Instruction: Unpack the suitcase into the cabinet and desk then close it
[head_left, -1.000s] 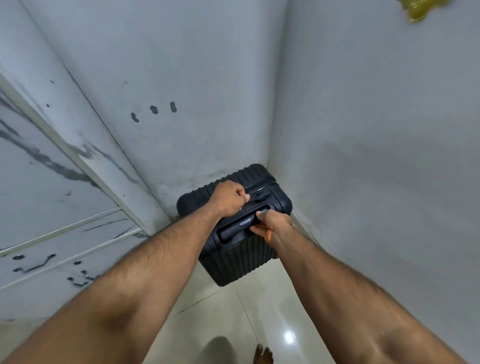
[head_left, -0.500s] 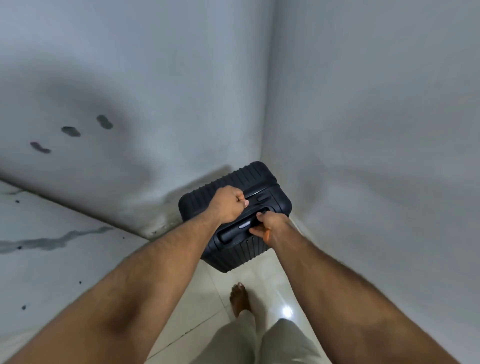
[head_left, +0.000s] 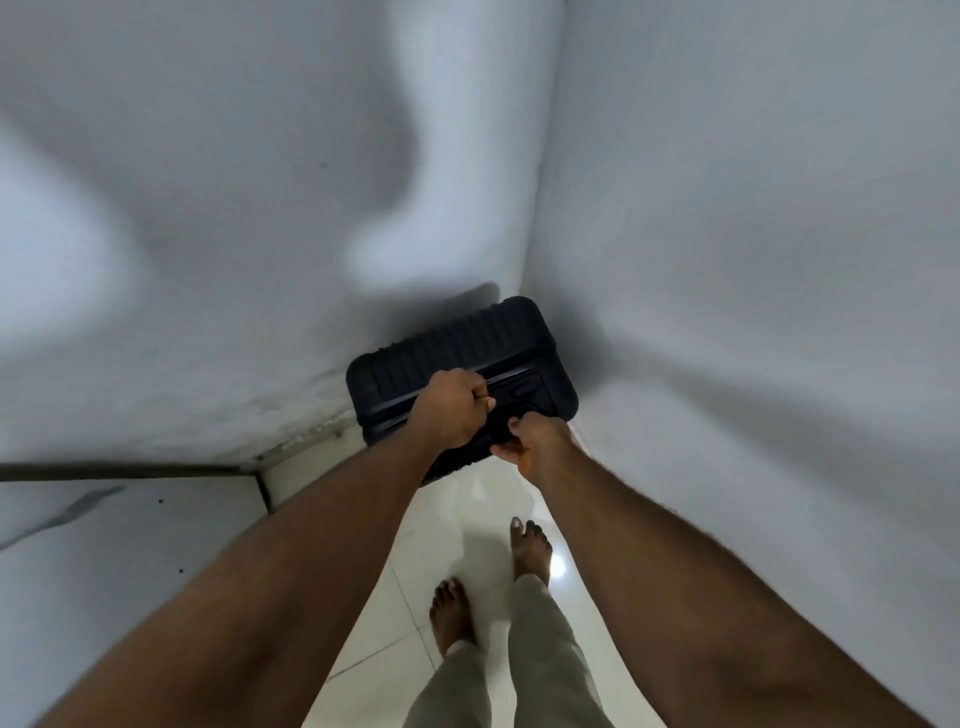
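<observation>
Got the black suitcase (head_left: 457, 358) standing upright in the wall corner, centre of frame. My left hand (head_left: 454, 408) is fisted round something on its top, and my right hand (head_left: 535, 447) pinches the handle edge, probably to steady it for hauling out.

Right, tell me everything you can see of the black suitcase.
The black suitcase is a hard, ribbed shell, plastic by its look, closed and standing upright on the pale tiled floor, tucked into the corner where two white walls meet. Only its top and part of one ribbed side show. The left hand grips its top, fingers curled; the right hand holds the top at the near edge. Blur hides finer details.
</observation>
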